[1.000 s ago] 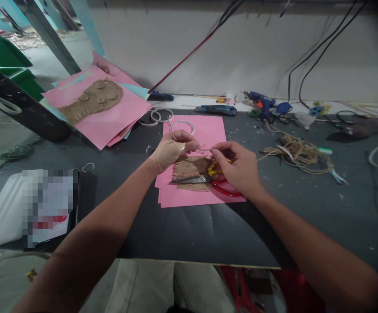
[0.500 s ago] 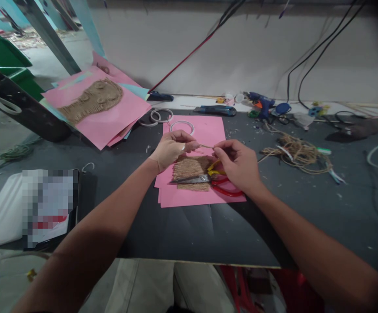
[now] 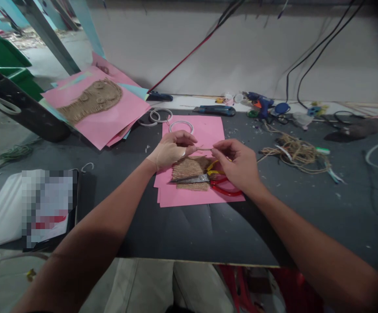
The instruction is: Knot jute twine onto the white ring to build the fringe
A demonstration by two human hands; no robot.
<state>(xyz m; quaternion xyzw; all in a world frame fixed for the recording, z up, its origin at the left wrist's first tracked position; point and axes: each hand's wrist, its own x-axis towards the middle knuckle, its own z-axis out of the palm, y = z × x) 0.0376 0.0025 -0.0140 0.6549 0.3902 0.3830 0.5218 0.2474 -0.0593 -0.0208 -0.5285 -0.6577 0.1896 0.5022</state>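
Note:
A short piece of brown twine (image 3: 204, 149) stretches between my two hands above the pink paper (image 3: 208, 128). My left hand (image 3: 171, 150) has one end at its thumb tip, with the index finger lifted slightly off the thumb. Between thumb and fingertips, my right hand (image 3: 236, 161) pinches the other end. Below lies a patch of twine strands (image 3: 192, 167), set side by side on the paper. Scissors (image 3: 203, 178) with red and yellow handles rest across that patch, their handles partly behind my right hand.
A tangle of twine (image 3: 295, 152) lies at right. Behind are a blue cutter knife (image 3: 215, 110), a blue glue gun (image 3: 262, 102) and tape rings (image 3: 181, 127). Pink sheets with a twine-covered shape (image 3: 97, 98) stand at left, near a black bottle-like cylinder (image 3: 19, 104).
My left index finger has lifted a little from the thumb, so more of the twine's end shows. The right hand has shifted very slightly; the scissors and patch stay in place.

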